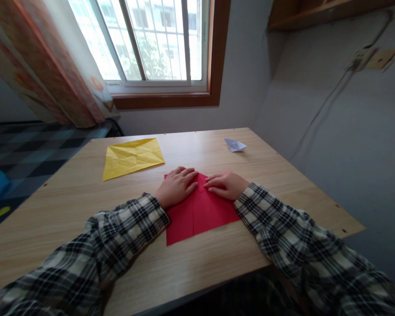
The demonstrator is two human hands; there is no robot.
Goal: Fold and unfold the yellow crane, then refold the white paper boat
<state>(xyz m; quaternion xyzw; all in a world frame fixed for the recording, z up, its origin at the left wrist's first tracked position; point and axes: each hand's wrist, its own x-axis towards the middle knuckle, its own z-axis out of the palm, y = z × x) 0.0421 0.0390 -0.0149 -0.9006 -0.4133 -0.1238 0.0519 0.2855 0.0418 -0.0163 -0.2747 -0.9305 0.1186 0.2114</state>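
A sheet of red paper [202,215] lies on the table in front of me, with a crease running down its middle and its far right corner folded in. My left hand [177,186] rests flat on its far left part, fingers stretched out toward the far edge. On the far right part lies my right hand [227,184], its fingers extended and touching the folded flap near the crease. Parts of the paper's far and right edges are hidden under my hands and right sleeve.
A creased yellow paper sheet [134,157] lies at the back left of the wooden table [69,197]. Toward the back right stands a small white folded paper boat [235,145]. Behind are a window [154,39] and a curtain [49,57]; a cable [322,105] hangs along the right wall.
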